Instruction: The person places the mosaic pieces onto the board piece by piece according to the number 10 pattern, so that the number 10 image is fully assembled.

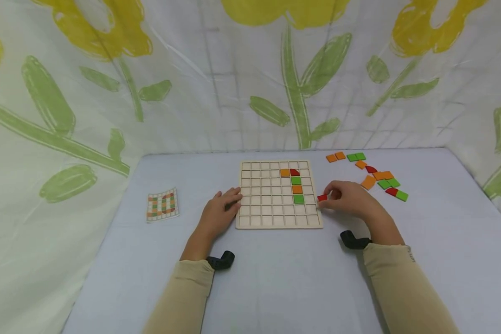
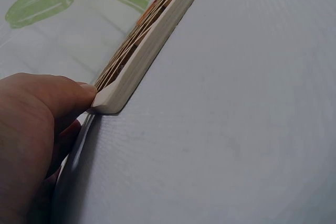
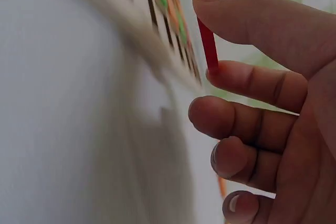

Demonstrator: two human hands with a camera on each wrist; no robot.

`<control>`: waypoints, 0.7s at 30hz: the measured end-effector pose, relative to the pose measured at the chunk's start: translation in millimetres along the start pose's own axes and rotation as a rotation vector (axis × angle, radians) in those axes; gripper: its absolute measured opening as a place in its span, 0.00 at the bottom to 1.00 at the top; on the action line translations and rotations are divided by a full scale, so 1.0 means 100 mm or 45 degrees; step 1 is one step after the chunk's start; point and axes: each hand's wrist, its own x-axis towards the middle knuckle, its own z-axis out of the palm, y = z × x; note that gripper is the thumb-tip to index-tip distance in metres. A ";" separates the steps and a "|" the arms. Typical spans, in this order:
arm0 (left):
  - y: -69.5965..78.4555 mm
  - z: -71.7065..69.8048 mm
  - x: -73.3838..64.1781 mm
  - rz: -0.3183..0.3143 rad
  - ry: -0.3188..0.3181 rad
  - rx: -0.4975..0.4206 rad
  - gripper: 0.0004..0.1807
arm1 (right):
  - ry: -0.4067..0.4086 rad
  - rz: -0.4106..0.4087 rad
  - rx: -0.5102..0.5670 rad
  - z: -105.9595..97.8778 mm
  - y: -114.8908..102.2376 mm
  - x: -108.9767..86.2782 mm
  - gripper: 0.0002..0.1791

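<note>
Between the thumb and index finger of my right hand a small red tile is pinched, just off the right edge of the wooden grid board. The right wrist view shows this tile edge-on, a thin red strip. My left hand rests against the board's left side, its thumb at the near corner. Toward the board's upper right, an orange square sits beside a red rounded piece. Below that piece run a green, an orange and another green square in one column.
A small printed card with a coloured grid pattern lies left of the board. Loose orange, green and red tiles are scattered at the back right, beyond my right hand. A flower-patterned curtain stands behind the table.
</note>
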 end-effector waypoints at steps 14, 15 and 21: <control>0.02 -0.01 -0.01 0.004 -0.009 -0.012 0.19 | -0.016 0.005 -0.180 0.35 -0.58 -0.05 0.20; 0.02 -0.01 -0.01 0.002 -0.012 -0.009 0.19 | -0.011 0.003 -0.191 0.37 -0.59 -0.05 0.21; 0.01 -0.01 0.00 0.013 -0.007 -0.008 0.19 | -0.045 0.002 -0.143 0.37 -0.56 -0.03 0.21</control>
